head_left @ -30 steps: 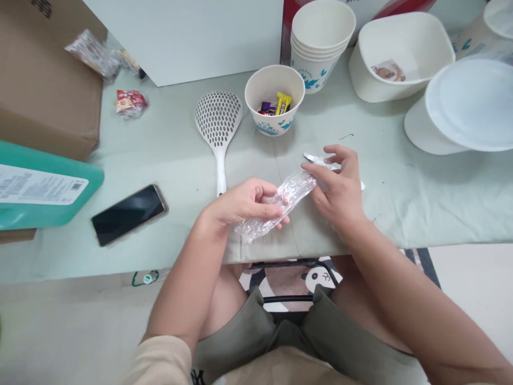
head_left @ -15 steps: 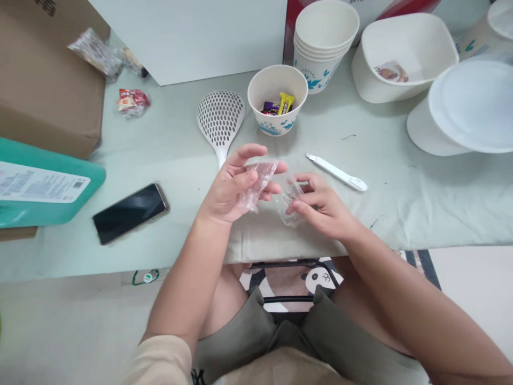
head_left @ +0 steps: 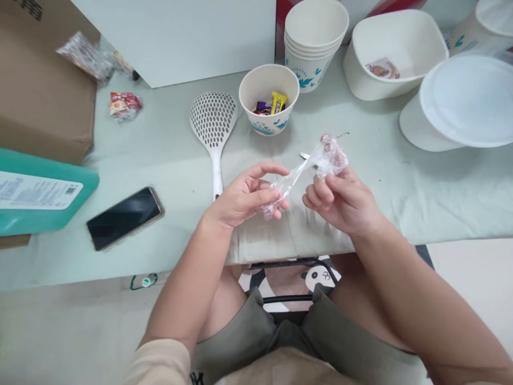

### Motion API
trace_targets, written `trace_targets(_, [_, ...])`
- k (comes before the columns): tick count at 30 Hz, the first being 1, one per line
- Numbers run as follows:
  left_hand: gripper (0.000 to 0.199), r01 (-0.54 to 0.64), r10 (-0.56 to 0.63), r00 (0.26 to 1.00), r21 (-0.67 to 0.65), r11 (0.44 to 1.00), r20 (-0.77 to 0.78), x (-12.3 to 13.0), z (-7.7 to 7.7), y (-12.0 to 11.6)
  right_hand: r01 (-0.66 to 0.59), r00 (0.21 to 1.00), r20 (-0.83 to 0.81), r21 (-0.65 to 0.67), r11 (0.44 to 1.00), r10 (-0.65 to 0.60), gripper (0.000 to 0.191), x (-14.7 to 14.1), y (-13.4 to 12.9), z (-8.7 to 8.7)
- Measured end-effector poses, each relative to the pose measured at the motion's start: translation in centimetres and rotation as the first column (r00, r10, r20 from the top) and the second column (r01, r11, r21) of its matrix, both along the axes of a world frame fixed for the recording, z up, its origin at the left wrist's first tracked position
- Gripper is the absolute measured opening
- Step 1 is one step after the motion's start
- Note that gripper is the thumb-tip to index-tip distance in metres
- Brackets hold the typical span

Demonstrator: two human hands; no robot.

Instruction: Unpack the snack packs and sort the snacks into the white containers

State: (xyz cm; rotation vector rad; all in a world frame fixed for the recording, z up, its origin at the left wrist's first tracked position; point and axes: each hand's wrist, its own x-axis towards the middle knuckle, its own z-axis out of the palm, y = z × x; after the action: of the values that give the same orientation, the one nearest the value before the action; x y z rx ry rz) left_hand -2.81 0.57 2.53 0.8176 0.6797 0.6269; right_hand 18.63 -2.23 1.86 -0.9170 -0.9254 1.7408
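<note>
Clear crinkled plastic film (head_left: 292, 181) stretches between my two hands above the table's front part. My left hand (head_left: 250, 195) pinches its lower end between thumb and fingers. The other end is bunched over the raised fingers of my right hand (head_left: 340, 195), whose thumb presses against it and whose remaining fingers are curled. Behind my hands stands a paper cup (head_left: 269, 125) with small wrapped pieces in it, one yellow (head_left: 278, 102). A white slotted skimmer (head_left: 214, 120) lies left of the cup. Of the white cutter (head_left: 304, 155), only the tip shows beside the film.
A phone (head_left: 125, 218) and a green container (head_left: 48, 214) are at the left, near a cardboard box (head_left: 44, 101). A red wrapped packet (head_left: 124, 105) lies behind. Stacked paper cups (head_left: 310, 64), a white tub (head_left: 368, 85) and a lidded bowl (head_left: 425, 125) stand back right.
My right hand has moved up and right, with film now over its fingers. The film has been drawn out between both hands. My left hand has shifted slightly, and the cutter is now mostly hidden.
</note>
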Motion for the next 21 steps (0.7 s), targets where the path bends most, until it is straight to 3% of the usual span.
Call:
trace_targets(3, [0.038, 0.05, -0.05, 0.998, 0.008, 0.999, 0.033, 0.2, -0.3, -0.2, 0.058, 0.971, 0.231, 0.005, 0.998, -0.058, 0.061, 0.0, 0.3, -0.7])
trace_targets(7, [0.044, 0.041, -0.05, 0.981, 0.05, 0.998, 0.19, 0.4, -0.9, -0.2, 0.062, 0.855, 0.507, 0.107, 0.992, -0.108, 0.059, 0.2, 0.3, -1.8])
trace_targets(11, [0.059, -0.024, -0.007, 0.972, 0.128, 0.992, 0.234, 0.3, -1.2, -0.1, -0.027, 0.632, 0.758, 0.234, 0.972, -0.165, 0.055, 0.2, 0.2, -2.1])
trace_targets(13, [0.066, -0.039, 0.005, 0.976, 0.157, 0.987, 0.216, 0.2, -1.2, -0.1, -0.125, 0.503, 0.846, 0.274, 0.954, -0.177, 0.036, 0.2, 0.3, -1.8])
trace_targets(14, [0.071, -0.046, 0.013, 0.981, 0.165, 0.985, 0.194, 0.1, -1.2, 0.0, -0.185, 0.475, 0.865, 0.278, 0.943, -0.162, 0.025, 0.2, 0.3, -1.7])
trace_targets(15, [0.076, -0.056, 0.028, 0.986, 0.17, 0.984, 0.162, 0.0, -1.2, 0.0, -0.246, 0.482, 0.867, 0.271, 0.931, -0.125, 0.017, 0.1, 0.3, -1.5])
trace_targets(17, [0.083, -0.084, 0.07, 0.994, 0.172, 0.982, 0.086, -0.2, -1.2, 0.3, -0.353, 0.585, 0.81, 0.208, 0.912, 0.041, 0.016, 0.1, 0.2, -1.0])
trace_targets(19, [0.083, -0.089, 0.086, 0.996, 0.156, 0.984, 0.027, -0.4, -1.2, 0.5, -0.424, 0.714, 0.65, 0.106, 0.899, 0.26, 0.017, 0.1, 0.1, -0.6])
trace_targets(21, [0.077, -0.049, 0.05, 0.999, 0.115, 0.992, -0.01, -0.4, -1.2, 0.6, -0.436, 0.807, 0.458, 0.035, 0.899, 0.373, 0.016, 0.2, 0.0, -0.4])
